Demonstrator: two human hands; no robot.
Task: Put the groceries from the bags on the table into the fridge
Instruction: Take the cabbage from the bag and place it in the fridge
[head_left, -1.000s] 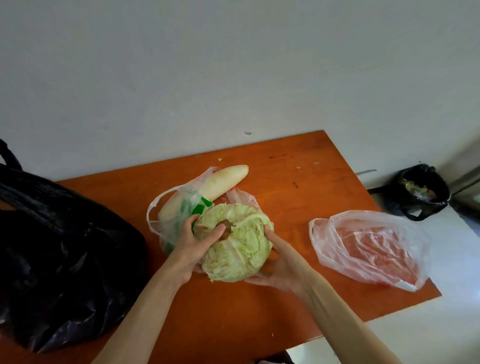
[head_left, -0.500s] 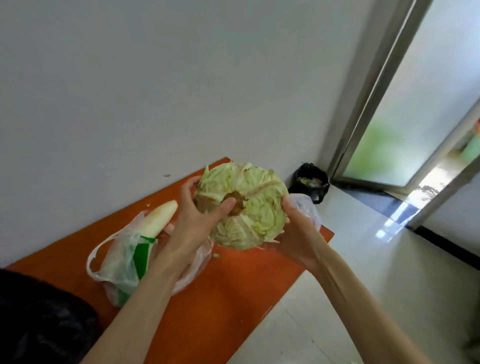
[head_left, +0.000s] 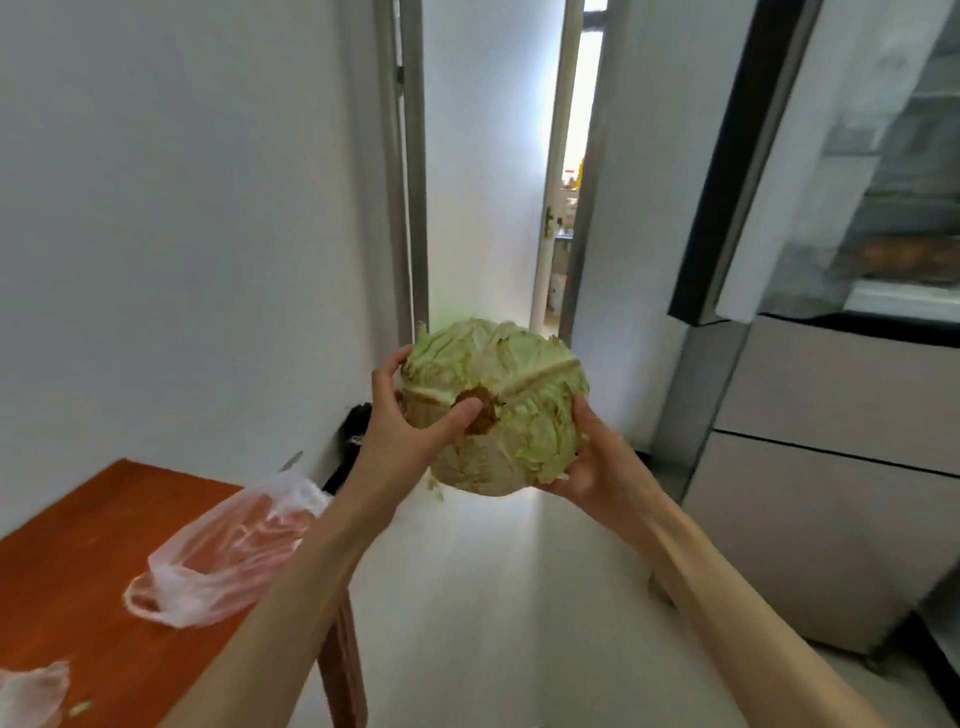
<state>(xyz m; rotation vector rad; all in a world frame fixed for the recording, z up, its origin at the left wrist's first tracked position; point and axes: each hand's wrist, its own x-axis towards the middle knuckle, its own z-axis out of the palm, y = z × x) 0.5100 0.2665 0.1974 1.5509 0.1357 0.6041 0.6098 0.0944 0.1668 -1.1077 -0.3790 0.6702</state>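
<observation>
The cabbage (head_left: 496, 405) is held up in the air at the middle of the view, its brown stem end turned toward the camera, above the pale floor (head_left: 488, 597) and clear of the counter (head_left: 67, 561). 2 hands carry it — the left hand (head_left: 402, 434) grips its 9 o'clock side with the fingers curled over the far edge and the thumb laid across the face to the stem, while the right hand (head_left: 597, 462) cups it from 4 o'clock, palm under the leaves and fingers wrapped round the underside. Both forearms reach up from the bottom of the frame. At 8 o'clock from the cabbage, the orange-brown counter carries a thin clear plastic bag (head_left: 223, 556) with something reddish inside, lying near the counter's right edge; a corner of another pale bag (head_left: 31, 691) shows at the lower left. A dark bin (head_left: 353, 436) stands on the floor against the wall, partly hidden behind the left wrist. At 12 o'clock a doorway (head_left: 566, 171) stands narrowly open. At 3 o'clock is the fridge (head_left: 831, 415) — its upper door (head_left: 727, 171) swung open, blurred shelves inside, and grey drawer fronts shut below.
</observation>
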